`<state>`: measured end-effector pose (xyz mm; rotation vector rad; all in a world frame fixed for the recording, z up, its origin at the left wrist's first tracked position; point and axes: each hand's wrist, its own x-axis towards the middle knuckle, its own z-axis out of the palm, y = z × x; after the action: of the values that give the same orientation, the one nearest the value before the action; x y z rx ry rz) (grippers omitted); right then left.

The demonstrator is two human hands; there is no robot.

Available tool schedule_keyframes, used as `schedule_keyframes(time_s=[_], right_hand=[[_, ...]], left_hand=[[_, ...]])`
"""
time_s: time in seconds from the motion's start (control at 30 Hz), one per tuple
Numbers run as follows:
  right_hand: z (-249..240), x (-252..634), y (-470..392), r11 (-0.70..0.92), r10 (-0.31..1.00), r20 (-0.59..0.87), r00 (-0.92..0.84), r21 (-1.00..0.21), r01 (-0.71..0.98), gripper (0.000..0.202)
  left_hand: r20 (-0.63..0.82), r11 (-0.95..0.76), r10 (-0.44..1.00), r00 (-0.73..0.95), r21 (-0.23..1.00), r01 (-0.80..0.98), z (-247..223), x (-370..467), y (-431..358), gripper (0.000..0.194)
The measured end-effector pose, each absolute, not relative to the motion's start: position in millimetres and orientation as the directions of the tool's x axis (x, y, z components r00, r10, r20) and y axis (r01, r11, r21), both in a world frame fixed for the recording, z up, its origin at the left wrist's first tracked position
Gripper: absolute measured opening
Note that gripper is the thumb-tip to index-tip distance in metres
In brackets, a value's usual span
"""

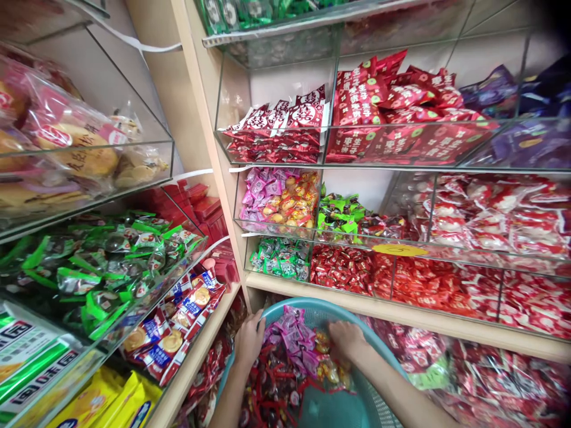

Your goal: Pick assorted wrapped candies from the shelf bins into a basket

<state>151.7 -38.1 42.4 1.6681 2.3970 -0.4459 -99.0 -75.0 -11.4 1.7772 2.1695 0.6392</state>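
A teal plastic basket (307,304) with perforated sides is low in the middle of the view. My left hand (250,340) is closed on its left rim. Inside the basket, purple-wrapped candies (297,336) are heaped at the back, dark red-wrapped candies (274,380) at the left and gold-wrapped candies (333,374) at the right. My right hand (347,340) reaches in over the right side, fingers curled down against the gold candies. Its fingertips are hidden, so what they grip cannot be made out. Part of the teal basket floor shows at the front.
Clear bins with purple and gold candies (292,205) stand behind the basket, above bins of green candies (279,258) and red candies (341,270). A wooden shelf edge (423,318) runs behind the basket. At left, another shelf holds green-wrapped sweets (107,261). Bagged sweets (499,380) lie lower right.
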Motion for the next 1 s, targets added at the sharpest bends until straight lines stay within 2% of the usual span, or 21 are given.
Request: schedule_keyframes(time_s=[0.17, 0.37, 0.47, 0.6, 0.7, 0.77, 0.83, 1.0], right_hand=[[40.1, 137.1, -41.0, 0.458, 0.857, -0.232, -0.46, -0.067, 0.887, 0.031], [35.8, 129.6, -43.6, 0.383, 0.892, -0.258, -0.372, -0.007, 0.924, 0.017], [80.9, 118.3, -39.8, 0.437, 0.884, -0.158, -0.44, -0.05, 0.898, 0.015], [186.0, 77.6, -20.1, 0.61, 0.792, 0.131, -0.596, -0.135, 0.781, 0.025], [252.3, 31.8, 6.1, 0.648, 0.742, 0.345, -0.575, -0.148, 0.747, 0.032], [276.9, 1.9, 25.2, 0.618, 0.74, 0.433, -0.515, -0.137, 0.774, 0.031], [287.0, -22.3, 41.5, 0.569, 0.766, 0.449, -0.461, -0.139, 0.81, 0.03], [282.6, -48.5, 59.8, 0.457, 0.863, 0.349, -0.365, -0.232, 0.859, 0.03]], left_hand=[[0.078, 0.15, 0.974, -0.214, 0.489, 0.86, -13.4, -100.1, -75.9, 0.045], [0.05, 0.162, 0.975, -0.218, 0.514, 0.843, -11.6, -100.7, -75.5, 0.045], [0.013, 0.178, 0.976, -0.217, 0.53, 0.829, -7.8, -99.5, -74.9, 0.045], [-0.005, 0.192, 0.975, -0.222, 0.521, 0.832, -4.5, -98.8, -74.7, 0.047], [0.003, 0.179, 0.978, -0.21, 0.509, 0.842, -6.0, -100.9, -75.5, 0.047], [0.011, 0.174, 0.978, -0.207, 0.5, 0.848, -8.9, -103.3, -76.0, 0.047], [0.026, 0.165, 0.979, -0.204, 0.496, 0.853, -12.2, -105.7, -76.1, 0.047], [0.03, 0.16, 0.979, -0.2, 0.49, 0.857, -16.4, -107.4, -75.0, 0.048]])
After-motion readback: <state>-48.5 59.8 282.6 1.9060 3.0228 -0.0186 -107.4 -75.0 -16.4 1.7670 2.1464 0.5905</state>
